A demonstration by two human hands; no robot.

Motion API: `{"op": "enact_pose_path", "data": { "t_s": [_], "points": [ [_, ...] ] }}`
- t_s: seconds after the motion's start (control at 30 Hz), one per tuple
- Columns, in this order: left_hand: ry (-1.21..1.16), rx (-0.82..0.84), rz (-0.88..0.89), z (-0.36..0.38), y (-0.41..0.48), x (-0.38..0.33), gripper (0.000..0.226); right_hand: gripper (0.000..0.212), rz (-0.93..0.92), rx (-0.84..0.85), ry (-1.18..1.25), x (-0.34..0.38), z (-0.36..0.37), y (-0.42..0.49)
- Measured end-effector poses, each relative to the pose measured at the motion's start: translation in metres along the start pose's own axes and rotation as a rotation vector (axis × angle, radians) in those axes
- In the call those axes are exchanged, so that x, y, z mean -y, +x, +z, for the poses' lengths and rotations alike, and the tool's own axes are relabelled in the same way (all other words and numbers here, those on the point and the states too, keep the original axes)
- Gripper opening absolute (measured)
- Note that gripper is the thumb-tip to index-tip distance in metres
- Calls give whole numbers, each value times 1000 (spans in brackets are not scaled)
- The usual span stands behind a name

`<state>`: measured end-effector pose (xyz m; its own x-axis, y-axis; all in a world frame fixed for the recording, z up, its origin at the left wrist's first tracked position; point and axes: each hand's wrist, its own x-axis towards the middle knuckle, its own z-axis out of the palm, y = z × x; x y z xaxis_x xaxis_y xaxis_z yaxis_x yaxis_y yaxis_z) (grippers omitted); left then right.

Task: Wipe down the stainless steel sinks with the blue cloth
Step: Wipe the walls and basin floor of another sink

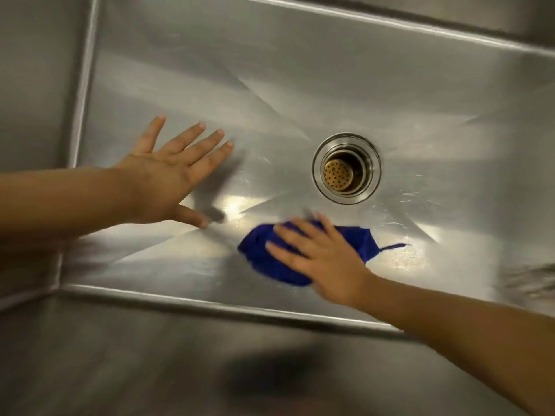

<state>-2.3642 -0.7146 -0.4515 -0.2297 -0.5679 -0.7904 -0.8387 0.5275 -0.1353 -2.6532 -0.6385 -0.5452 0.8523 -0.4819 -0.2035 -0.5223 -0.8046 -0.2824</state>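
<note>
1. The stainless steel sink (330,70) fills most of the frame, its drain (347,168) right of centre with a brass-coloured strainer inside.
2. The blue cloth (267,259) lies bunched on the sink floor, lower centre, just below the drain.
3. The right hand (324,259) presses on the cloth with straight, spread fingers, blurred.
4. The left hand (168,175), centre left, has its fingers straight and spread, holding nothing; contact with the steel is unclear.
</note>
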Motion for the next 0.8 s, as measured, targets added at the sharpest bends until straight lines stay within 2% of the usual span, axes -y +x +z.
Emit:
{"op": "enact_pose_path", "data": {
  "t_s": [0.13, 0.2, 0.3, 0.37, 0.43, 0.47, 0.53, 0.6, 0.63, 0.67, 0.73, 0.8],
  "points": [
    [-32, -1, -2, 3, -10, 8, 107, 94, -363, 178, -9, 33, 6, -4],
    [-51, 4, -14, 5, -12, 14, 104, 91, -379, 142, -29, 19, -1, 17],
    [-69, 9, -52, 10, -15, 23, 104, 94, -79, 17, -19, -1, -17, 65],
    [-58, 11, -75, 13, -18, 27, 104, 93, 185, 20, 56, 1, -24, 95],
    [-50, 8, -88, 18, -20, 29, 104, 89, 288, 1, 106, 17, -24, 110],
    [-60, 5, -89, 18, -21, 30, 104, 88, 234, -11, 111, 28, -22, 109],
    [-95, -4, -91, 18, -23, 32, 104, 80, -32, -7, 100, 49, -8, 91],
    [-104, 2, -87, 17, -27, 33, 105, 76, -273, 55, 66, 69, 8, 65],
    [-100, 7, -82, 18, -27, 33, 105, 80, -329, 99, 68, 73, 9, 58],
    [-97, 8, -79, 19, -26, 33, 106, 82, -355, 112, 67, 71, 9, 57],
    [-111, -1, -87, 19, -23, 33, 106, 74, -347, 104, 41, 59, 7, 70],
    [-169, -28, -98, 17, -17, 33, 108, 67, -181, 26, 51, 38, -4, 93]
  ]
}}
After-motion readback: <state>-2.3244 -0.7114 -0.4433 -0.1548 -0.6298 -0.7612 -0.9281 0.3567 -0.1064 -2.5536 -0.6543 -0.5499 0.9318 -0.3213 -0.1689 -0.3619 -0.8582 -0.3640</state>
